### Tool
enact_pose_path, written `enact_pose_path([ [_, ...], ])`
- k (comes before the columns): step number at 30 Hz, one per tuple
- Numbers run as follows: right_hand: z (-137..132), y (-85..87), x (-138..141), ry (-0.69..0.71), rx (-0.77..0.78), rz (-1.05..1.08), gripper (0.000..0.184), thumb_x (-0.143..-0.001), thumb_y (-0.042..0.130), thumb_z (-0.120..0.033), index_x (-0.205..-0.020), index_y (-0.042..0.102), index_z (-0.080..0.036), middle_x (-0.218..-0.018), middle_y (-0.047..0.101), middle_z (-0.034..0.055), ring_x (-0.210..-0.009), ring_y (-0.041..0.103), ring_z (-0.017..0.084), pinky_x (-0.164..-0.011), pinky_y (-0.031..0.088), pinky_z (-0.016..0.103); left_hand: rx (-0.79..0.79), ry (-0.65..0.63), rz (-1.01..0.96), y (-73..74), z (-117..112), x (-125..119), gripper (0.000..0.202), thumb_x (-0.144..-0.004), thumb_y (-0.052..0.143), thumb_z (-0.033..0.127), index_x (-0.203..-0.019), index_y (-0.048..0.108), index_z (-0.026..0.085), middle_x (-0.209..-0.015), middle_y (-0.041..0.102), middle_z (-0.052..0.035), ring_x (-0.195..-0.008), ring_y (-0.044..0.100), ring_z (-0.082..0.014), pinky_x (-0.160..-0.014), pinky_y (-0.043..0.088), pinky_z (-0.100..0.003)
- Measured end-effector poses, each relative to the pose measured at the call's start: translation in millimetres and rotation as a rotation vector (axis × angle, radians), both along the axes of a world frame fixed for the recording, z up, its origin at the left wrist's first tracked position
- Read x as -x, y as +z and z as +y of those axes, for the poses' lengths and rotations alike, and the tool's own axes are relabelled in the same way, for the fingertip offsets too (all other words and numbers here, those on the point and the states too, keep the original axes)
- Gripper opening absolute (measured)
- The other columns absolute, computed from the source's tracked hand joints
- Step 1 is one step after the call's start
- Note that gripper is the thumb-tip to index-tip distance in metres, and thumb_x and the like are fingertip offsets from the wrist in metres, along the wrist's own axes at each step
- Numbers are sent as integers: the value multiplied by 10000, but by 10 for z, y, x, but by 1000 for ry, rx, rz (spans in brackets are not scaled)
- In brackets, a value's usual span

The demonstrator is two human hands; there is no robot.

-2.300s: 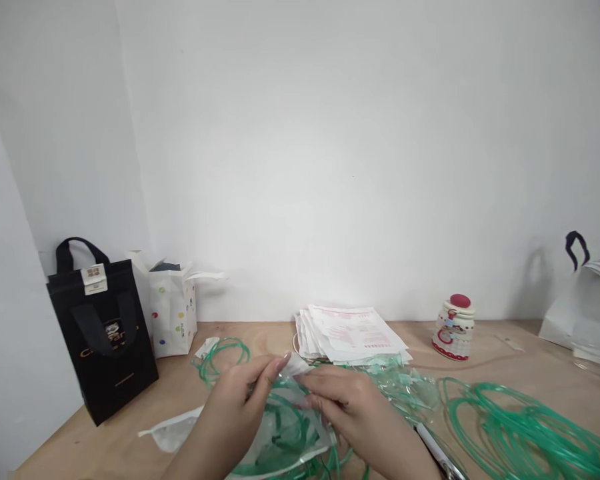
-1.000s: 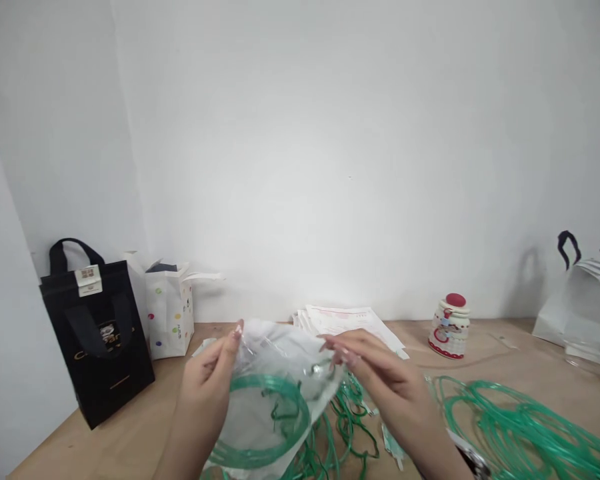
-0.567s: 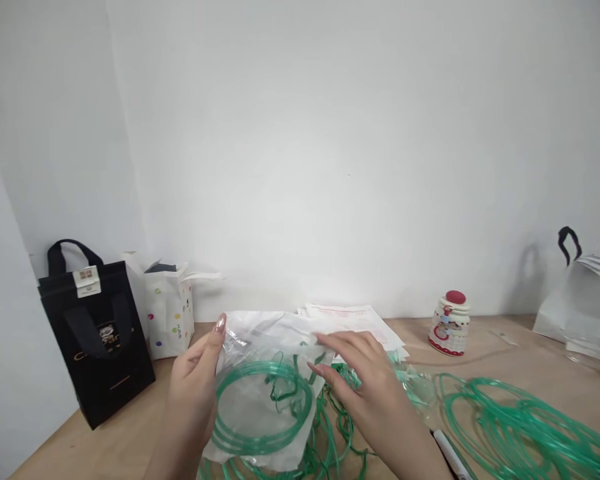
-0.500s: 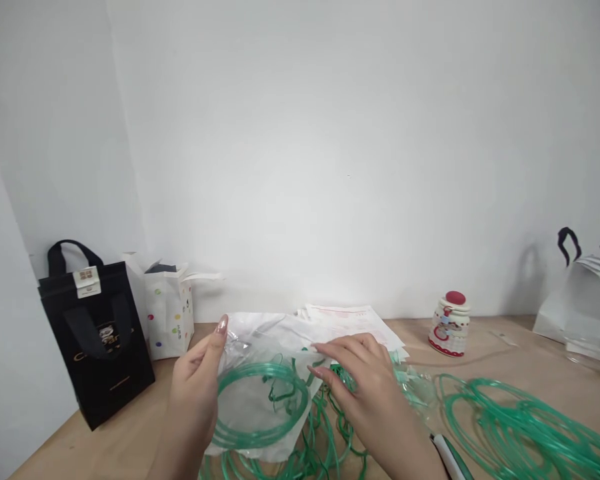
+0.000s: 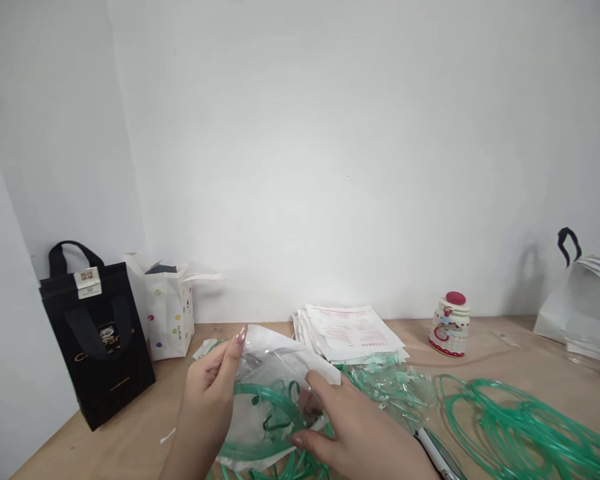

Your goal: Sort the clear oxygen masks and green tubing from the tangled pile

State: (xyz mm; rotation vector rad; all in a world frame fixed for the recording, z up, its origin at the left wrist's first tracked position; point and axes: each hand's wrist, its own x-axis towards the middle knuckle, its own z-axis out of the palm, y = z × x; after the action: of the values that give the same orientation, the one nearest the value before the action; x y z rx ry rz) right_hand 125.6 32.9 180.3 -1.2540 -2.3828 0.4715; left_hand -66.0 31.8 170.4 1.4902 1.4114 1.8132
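My left hand (image 5: pixel 211 385) pinches the upper left edge of a clear plastic pouch (image 5: pixel 275 360) that holds a coil of green tubing (image 5: pixel 266 407). My right hand (image 5: pixel 349 430) grips the pouch's right side, thumb on top and fingers curled under it. The pouch is held just above the wooden table (image 5: pixel 130 427), over more loose green tubing (image 5: pixel 280 470). Both forearms enter from the bottom edge.
A stack of printed white pouches (image 5: pixel 353 332) lies behind the hands. More green tubing (image 5: pixel 520 427) is piled at the right, with a pen-like object (image 5: pixel 437 457) beside it. A black gift bag (image 5: pixel 97 333) and dotted white bag (image 5: pixel 173 307) stand left; a small jar (image 5: pixel 450 325) and white bag (image 5: pixel 583 307) stand right.
The pouch was lifted off the table and held up flat, then lowered. My right hand went from open fingers over the pouch to gripping its right side from below.
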Motion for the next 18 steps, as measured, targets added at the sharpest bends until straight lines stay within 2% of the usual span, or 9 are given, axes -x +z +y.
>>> enact_pose_path([
  [2,33,-10,-9,5,31,2,180,-743,636,-347,-839,570,-210,-834,639,34,-836,573,231,-687,450,309,25,-39,-32,1,7,-31,373,-774,573,448,-508,532,190,-493,524,22,-628,568,-170,-508,443,-211],
  [4,80,-20,-21,49,-11,69,223,-759,621,-403,-862,580,-209,-870,637,45,-888,566,245,-751,455,347,41,-67,-158,29,16,-50,311,-777,593,397,-552,575,184,-532,573,18,-671,599,-179,-534,470,-210],
  [6,137,-33,-39,60,-136,252,301,-788,585,-428,-1010,556,-227,-1040,603,66,-1059,506,254,-902,407,390,62,-68,-405,87,28,-38,206,-810,579,305,-656,631,179,-600,631,7,-729,631,-177,-583,498,-204],
  [8,199,-49,-59,-8,-243,494,448,-814,559,-415,-1214,431,-260,-1267,474,77,-1240,361,236,-1033,297,408,88,-61,-679,153,47,9,156,-853,522,200,-787,662,179,-678,679,-9,-779,655,-163,-636,518,-196],
  [9,231,-56,-69,-48,-238,600,539,-813,562,-409,-1289,345,-278,-1350,394,76,-1288,299,225,-1063,257,414,91,-57,-791,179,61,42,178,-869,489,160,-847,665,179,-709,695,-16,-784,663,-152,-655,525,-191],
  [10,261,-60,-77,-63,-179,683,628,-798,583,-411,-1333,276,-289,-1391,346,77,-1308,273,223,-1071,246,421,85,-60,-879,197,78,76,208,-882,460,134,-898,663,178,-728,704,-19,-770,670,-139,-664,531,-184],
  [12,313,-61,-84,26,75,768,739,-749,639,-428,-1357,247,-277,-1380,377,93,-1274,347,238,-1037,308,427,70,-111,-995,206,116,136,234,-900,431,123,-974,649,168,-730,712,-16,-700,679,-115,-649,544,-168],
  [15,348,-38,-71,267,457,732,578,-745,634,-454,-1235,465,-198,-1166,583,88,-1107,523,249,-919,426,399,133,-257,-1070,184,152,165,239,-917,409,142,-1012,628,135,-669,705,-8,-593,680,-109,-592,562,-170],
  [18,334,0,-49,278,534,745,420,-791,571,-472,-1076,594,-164,-1002,654,56,-993,577,236,-872,444,383,170,-402,-1019,184,132,120,291,-936,372,217,-1055,622,128,-748,724,-45,-681,699,-150,-666,577,-241],
])
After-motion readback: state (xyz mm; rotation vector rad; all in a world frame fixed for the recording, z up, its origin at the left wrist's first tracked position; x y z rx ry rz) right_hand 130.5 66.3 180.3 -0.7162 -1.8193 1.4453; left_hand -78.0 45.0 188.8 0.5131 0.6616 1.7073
